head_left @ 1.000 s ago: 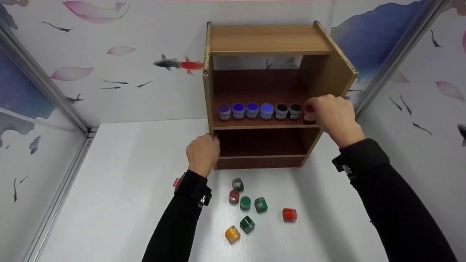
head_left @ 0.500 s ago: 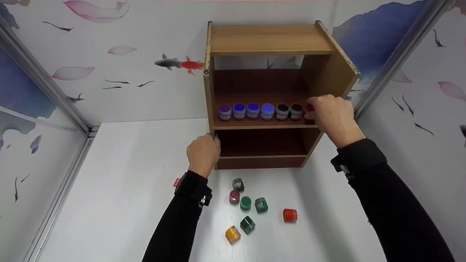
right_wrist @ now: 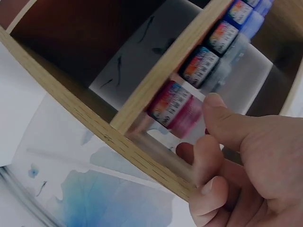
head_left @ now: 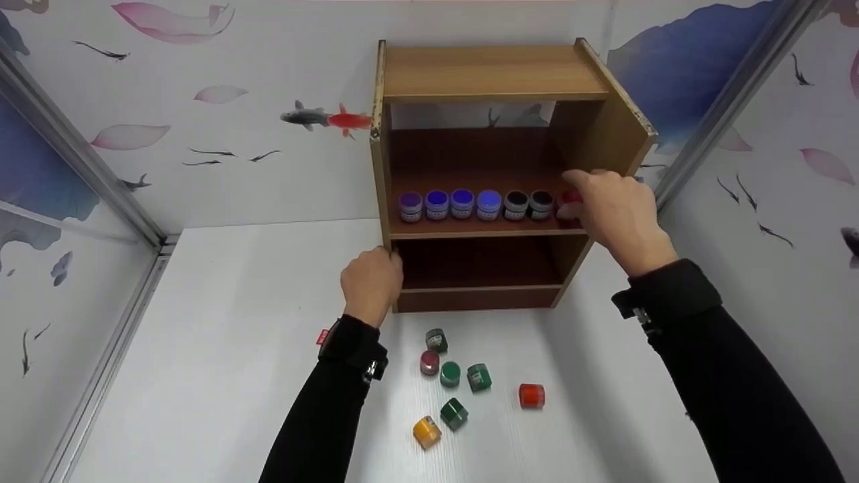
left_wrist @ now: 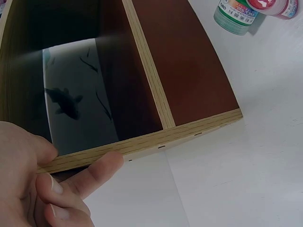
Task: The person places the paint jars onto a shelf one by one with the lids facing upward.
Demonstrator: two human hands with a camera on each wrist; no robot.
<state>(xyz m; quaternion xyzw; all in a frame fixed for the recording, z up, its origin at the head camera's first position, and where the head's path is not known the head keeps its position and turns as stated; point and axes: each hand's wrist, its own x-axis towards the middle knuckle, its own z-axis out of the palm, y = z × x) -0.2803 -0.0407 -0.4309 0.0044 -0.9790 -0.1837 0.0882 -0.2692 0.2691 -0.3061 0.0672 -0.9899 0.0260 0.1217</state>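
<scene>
My left hand (head_left: 372,283) grips the left side panel of a small wooden shelf (head_left: 496,74). In the left wrist view, the thumb lies inside the panel edge (left_wrist: 90,153) and the index finger outside it. At the right end of the middle board stands a pinkish-red paint jar (head_left: 568,205). My right hand (head_left: 621,213) is right beside this jar, thumb raised by its lid and fingers loosely bent, as the right wrist view shows. Left of it, a row of purple and blue jars (head_left: 462,204) and black jars (head_left: 516,205) stands upright on the same board.
Several jars lie or stand on the white surface (head_left: 268,376) in front: green (head_left: 479,378), dark green (head_left: 454,414), pink (head_left: 429,363), yellow (head_left: 427,433) and red (head_left: 532,396). Patterned wall panels with metal posts (head_left: 745,94) surround the shelf.
My right thumb has lifted away from the pinkish-red jar, and more of the jar shows. The left hand keeps its hold on the shelf.
</scene>
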